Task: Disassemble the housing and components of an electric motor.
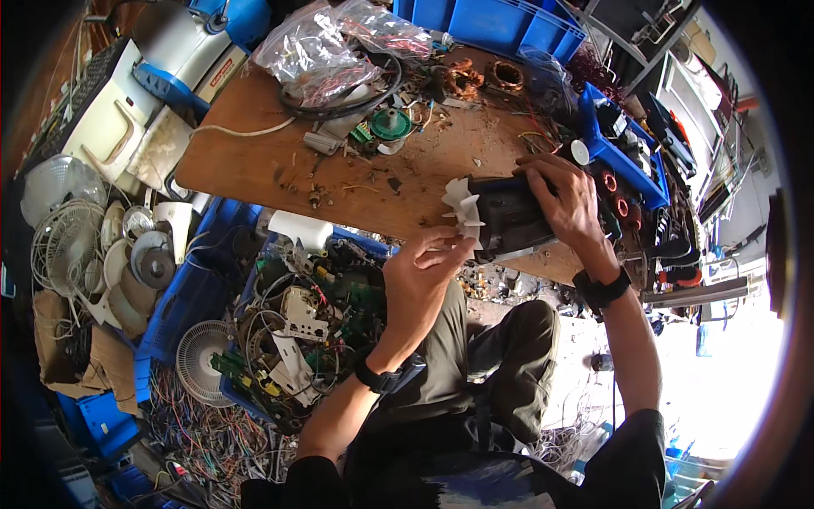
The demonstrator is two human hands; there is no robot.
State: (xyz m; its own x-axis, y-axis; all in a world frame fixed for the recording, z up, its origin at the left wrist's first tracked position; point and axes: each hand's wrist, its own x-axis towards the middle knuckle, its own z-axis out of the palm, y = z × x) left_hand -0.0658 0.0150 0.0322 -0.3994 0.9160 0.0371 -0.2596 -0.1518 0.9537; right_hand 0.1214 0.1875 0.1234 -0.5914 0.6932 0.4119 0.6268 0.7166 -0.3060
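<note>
Black housing: here it is, a dark tapered body (513,216) at the near edge of the wooden table (254,161), towards that table's right end, white fan wheel (462,208) poking out of it.
Long axis: running roughly along the table's near edge, fan wheel at the left, far end at the right, and both hands on this one piece!
Right hand: the nearer of the two, this hand (566,199) lies curled over the housing's right end, fingers across the top, gripping it.
Left hand: this one (424,276) comes in from the table's near side, thumb and fingertips drawn together at the lowest blade; whether they really pinch it, I can't tell.
On the table: a green disc (391,125) on the far half, copper coils (504,76) and clear plastic bags (314,51) along the far edge.
Around the table: a bin of circuit-board scrap (305,339) on the near side, a blue crate (623,144) off the right end.
Writing: a red-and-white printed label (225,69) beyond the table's far-left corner; on the housing, nothing legible.
</note>
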